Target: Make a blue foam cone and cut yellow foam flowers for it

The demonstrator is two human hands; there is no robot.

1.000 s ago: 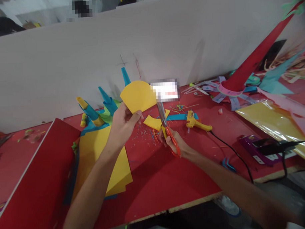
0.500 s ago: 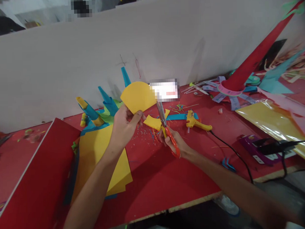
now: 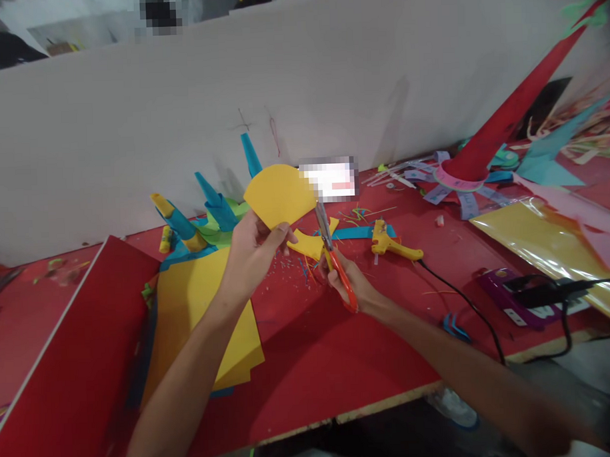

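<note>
My left hand (image 3: pixel 259 247) pinches the lower point of a yellow fan-shaped paper piece (image 3: pixel 280 195), held up above the table. In my right hand (image 3: pixel 351 277) are scissors (image 3: pixel 342 274) with orange handles, their blades pointing up at the paper's right corner. Whether the blades touch the paper, I cannot tell. Behind and below them lies a curved yellow paper scrap (image 3: pixel 307 245), partly hidden by the scissors. A stack of yellow paper sheets (image 3: pixel 192 306) lies under and beside my left forearm.
A yellow glue gun (image 3: pixel 393 242) with a black cord rests right of the scissors. Blue paper cones (image 3: pixel 217 203) stand at the back left, near a glue stick (image 3: pixel 166 239). At right are a tall red cone (image 3: pixel 518 104) and a purple power strip (image 3: pixel 520 301). A red board (image 3: pixel 74 356) leans at left.
The yellow paper piece and my left hand have shifted slightly right and down. My right hand and the scissors have barely moved.
</note>
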